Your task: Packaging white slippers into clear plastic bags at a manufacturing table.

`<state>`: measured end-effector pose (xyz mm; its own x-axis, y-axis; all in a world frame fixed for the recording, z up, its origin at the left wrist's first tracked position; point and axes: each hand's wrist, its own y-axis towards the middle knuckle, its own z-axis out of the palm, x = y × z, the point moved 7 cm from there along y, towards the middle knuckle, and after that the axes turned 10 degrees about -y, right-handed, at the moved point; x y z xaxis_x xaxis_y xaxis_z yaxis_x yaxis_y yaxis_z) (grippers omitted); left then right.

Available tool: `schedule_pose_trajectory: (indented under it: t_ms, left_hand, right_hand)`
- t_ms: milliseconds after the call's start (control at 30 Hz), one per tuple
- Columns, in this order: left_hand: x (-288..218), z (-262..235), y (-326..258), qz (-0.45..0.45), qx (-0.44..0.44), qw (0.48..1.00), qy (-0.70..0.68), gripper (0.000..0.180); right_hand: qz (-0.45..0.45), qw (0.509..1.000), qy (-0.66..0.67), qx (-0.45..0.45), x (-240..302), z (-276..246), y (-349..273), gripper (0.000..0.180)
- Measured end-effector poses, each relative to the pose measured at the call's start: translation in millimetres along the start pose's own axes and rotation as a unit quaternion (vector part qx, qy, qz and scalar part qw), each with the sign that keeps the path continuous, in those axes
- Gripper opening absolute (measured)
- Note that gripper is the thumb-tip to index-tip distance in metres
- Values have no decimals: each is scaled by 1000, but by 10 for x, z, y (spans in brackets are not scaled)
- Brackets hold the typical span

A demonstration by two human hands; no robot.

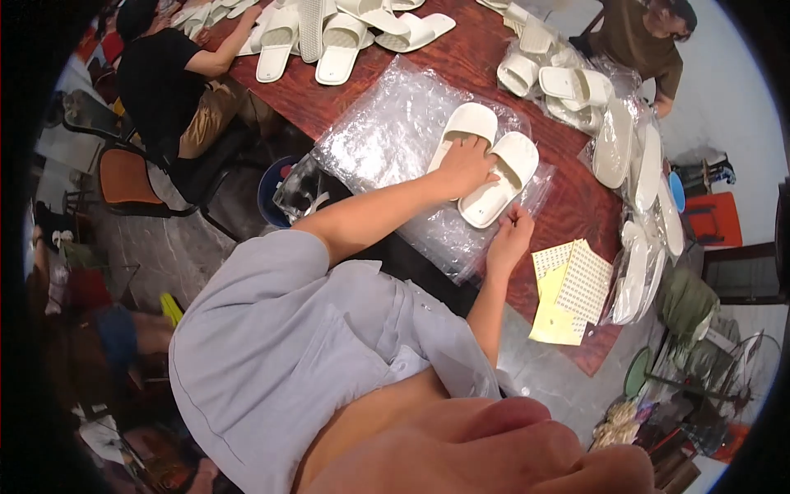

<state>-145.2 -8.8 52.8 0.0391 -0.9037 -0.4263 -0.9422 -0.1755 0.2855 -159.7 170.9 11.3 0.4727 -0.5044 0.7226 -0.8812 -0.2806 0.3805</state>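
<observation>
A pair of white slide slippers lies side by side on a stack of clear plastic bags (pixel 370 144), soles down. My left hand (pixel 467 169) reaches over the pair. Its fingers are bent at the strap opening of the left slipper (pixel 471 119), and the thumb points toward the right slipper (pixel 517 156). Close to the heel of the right slipper, my right hand (pixel 510 237) has its fingertips pinched together at the edge of the plastic. The undersides of the left fingers are hidden.
Yellow-backed label sheets (pixel 576 284) lie by my right hand on the red-brown table (pixel 444 62). Bagged slippers (pixel 613 144) line the right side; loose slippers (pixel 341 49) pile up at the far left. Two people sit around the table. A blue bin (pixel 271 193) stands below its left edge.
</observation>
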Motion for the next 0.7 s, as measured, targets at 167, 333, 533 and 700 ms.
schedule_pose_trajectory:
  t_ms: [167, 333, 533, 700]
  left_hand:
    - [5, -96, 31, 29, -163, 986, -34, 21]
    - [-64, -636, 94, 25, -235, 968, -79, 17]
    - [433, -1495, -18, -39, -236, 967, -88, 17]
    - [1576, -1953, 597, -45, -205, 976, 54, 23]
  right_hand:
    - [-29, 996, -68, 44, 159, 62, 9, 31]
    - [-95, 990, -107, 16, 142, 72, -19, 30]
    - [-104, 986, -118, 52, 182, 99, -60, 32]
    - [-66, 987, -137, 42, 66, 3, -90, 31]
